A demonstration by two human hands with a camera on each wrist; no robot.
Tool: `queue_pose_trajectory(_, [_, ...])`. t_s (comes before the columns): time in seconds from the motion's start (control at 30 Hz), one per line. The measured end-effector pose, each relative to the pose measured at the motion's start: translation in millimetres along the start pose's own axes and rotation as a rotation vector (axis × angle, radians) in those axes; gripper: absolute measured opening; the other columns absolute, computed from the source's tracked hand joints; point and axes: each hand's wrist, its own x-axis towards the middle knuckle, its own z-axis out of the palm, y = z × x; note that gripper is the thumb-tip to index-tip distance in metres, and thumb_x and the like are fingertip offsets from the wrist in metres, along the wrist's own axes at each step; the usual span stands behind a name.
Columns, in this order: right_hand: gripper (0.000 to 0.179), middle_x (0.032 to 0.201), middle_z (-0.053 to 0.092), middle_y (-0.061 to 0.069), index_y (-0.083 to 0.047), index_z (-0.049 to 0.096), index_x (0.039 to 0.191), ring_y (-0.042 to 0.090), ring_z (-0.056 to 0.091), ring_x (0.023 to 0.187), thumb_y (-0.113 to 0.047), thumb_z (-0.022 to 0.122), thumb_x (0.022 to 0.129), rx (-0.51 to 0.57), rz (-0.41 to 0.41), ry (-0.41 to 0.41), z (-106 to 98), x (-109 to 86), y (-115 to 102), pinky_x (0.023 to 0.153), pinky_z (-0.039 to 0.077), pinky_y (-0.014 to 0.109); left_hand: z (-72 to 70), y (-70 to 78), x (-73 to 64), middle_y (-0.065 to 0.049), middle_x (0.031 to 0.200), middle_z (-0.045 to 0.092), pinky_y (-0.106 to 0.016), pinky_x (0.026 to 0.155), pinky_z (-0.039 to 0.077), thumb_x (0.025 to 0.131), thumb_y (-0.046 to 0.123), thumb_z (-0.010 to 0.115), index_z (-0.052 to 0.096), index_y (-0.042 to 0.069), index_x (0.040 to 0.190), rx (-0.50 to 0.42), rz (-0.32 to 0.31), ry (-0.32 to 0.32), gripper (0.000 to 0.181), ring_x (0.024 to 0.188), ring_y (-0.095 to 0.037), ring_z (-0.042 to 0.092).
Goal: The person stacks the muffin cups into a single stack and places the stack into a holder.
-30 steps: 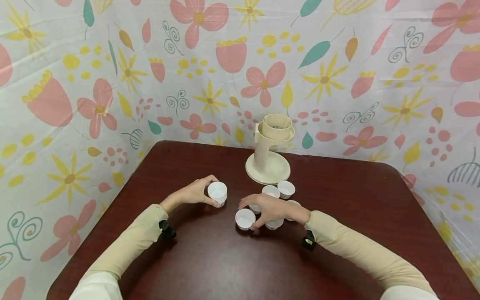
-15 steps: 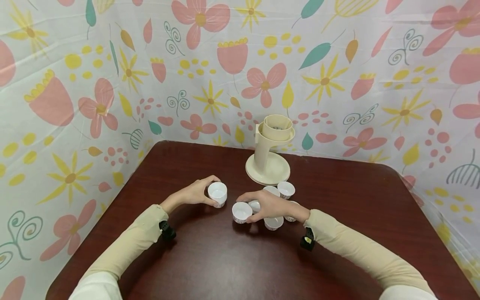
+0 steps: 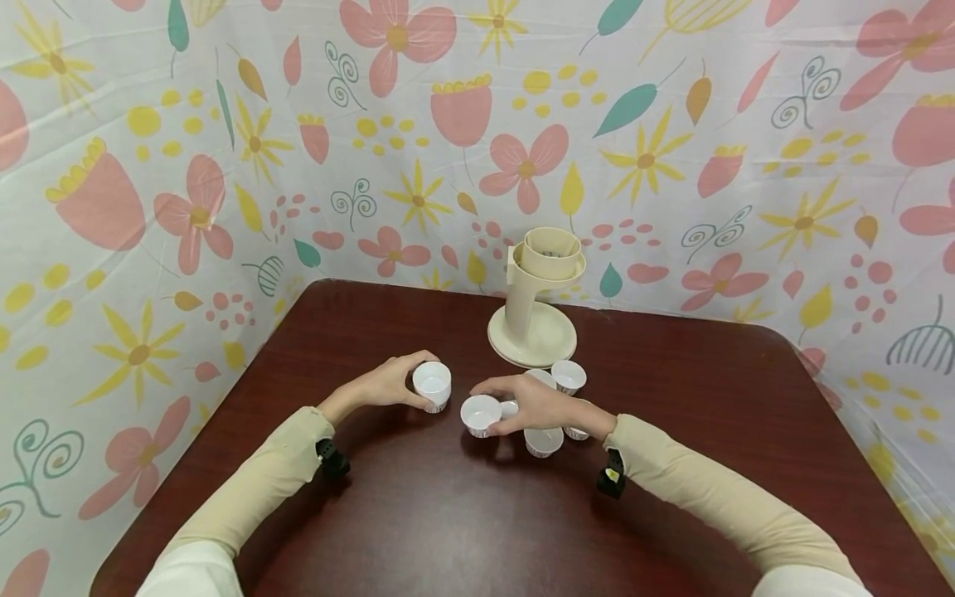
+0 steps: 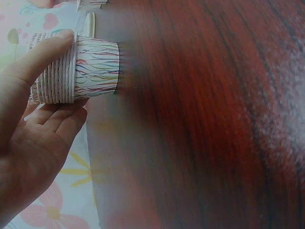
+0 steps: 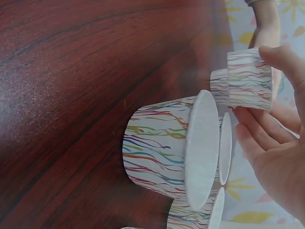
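My left hand (image 3: 384,385) grips a nested stack of white paper baking cups (image 3: 432,386). In the left wrist view, the layered rims of the stack (image 4: 58,76) lie between thumb and fingers, with coloured wavy lines on the outer wall. My right hand (image 3: 539,404) pinches a single paper baking cup (image 3: 481,416) by its sides, its mouth up, a little right of the stack. In the right wrist view that cup (image 5: 250,81) appears lifted off the table. Several loose cups (image 3: 544,443) stand beneath and around the right hand, some partly hidden by it.
A cream plastic stand (image 3: 520,313) with a round base and a cup-shaped top stands at the back of the dark wooden table (image 3: 418,514). One loose paper cup (image 3: 569,377) sits close to its base. A flower-patterned cloth (image 3: 298,149) hangs behind and at the sides.
My right hand has taken hold of the front-left cup and brought it up and slightly left, nearer the stack. My left hand stays in place with its stack.
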Motion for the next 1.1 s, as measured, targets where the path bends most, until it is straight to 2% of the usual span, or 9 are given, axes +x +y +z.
queue_pose_trajectory(0.2, [0.051, 0.123, 0.064, 0.000, -0.012, 0.060, 0.126, 0.011, 0.059, 0.107, -0.025, 0.079, 0.080, 0.084, 0.019, 0.038, -1.1, 2.6, 0.7, 0.094, 0.051, 0.035, -0.1, -0.1, 0.8, -0.003, 0.116, 0.064, -0.036, 0.089, 0.045, 0.073, 0.026, 0.086, 0.053, 0.017, 0.125, -0.009, 0.021, 0.011, 0.062, 0.103, -0.018, 0.060])
queue_pose_trajectory(0.47, [0.051, 0.125, 0.062, 0.005, -0.006, 0.058, 0.128, 0.016, 0.059, 0.110, -0.016, 0.076, 0.081, 0.172, 0.024, 0.023, -0.3, 4.9, -0.6, 0.094, 0.051, 0.035, 1.9, -0.8, 0.9, -0.001, 0.115, 0.064, -0.034, 0.089, 0.045, 0.072, 0.023, 0.086, 0.052, 0.018, 0.124, -0.015, 0.021, 0.017, 0.062, 0.102, -0.015, 0.059])
queue_pose_trajectory(0.73, [0.049, 0.126, 0.061, 0.009, -0.006, 0.058, 0.127, 0.022, 0.059, 0.112, -0.017, 0.075, 0.082, 0.180, 0.036, 0.025, -1.2, 5.5, -2.8, 0.092, 0.052, 0.038, 1.3, 0.0, 0.1, 0.002, 0.117, 0.063, -0.036, 0.091, 0.045, 0.072, 0.023, 0.086, 0.051, 0.023, 0.126, -0.015, 0.027, 0.019, 0.065, 0.103, -0.015, 0.060])
queue_pose_trajectory(0.93, [0.050, 0.126, 0.061, 0.006, -0.007, 0.058, 0.127, 0.022, 0.059, 0.112, -0.015, 0.076, 0.082, 0.194, 0.059, 0.014, -0.8, 7.8, -4.3, 0.092, 0.052, 0.038, 1.6, -2.0, 0.5, 0.002, 0.114, 0.064, -0.036, 0.091, 0.044, 0.071, 0.023, 0.087, 0.053, 0.023, 0.125, -0.019, 0.023, 0.018, 0.064, 0.103, -0.015, 0.059])
queue_pose_trajectory(1.1, [0.051, 0.125, 0.061, 0.008, -0.002, 0.057, 0.128, 0.024, 0.060, 0.110, -0.013, 0.076, 0.081, 0.197, 0.040, 0.039, -0.6, 11.3, -5.6, 0.092, 0.052, 0.039, 1.8, -4.3, -0.7, 0.002, 0.112, 0.065, -0.035, 0.090, 0.045, 0.071, 0.025, 0.087, 0.054, 0.023, 0.125, -0.006, 0.017, 0.015, 0.064, 0.101, -0.014, 0.059])
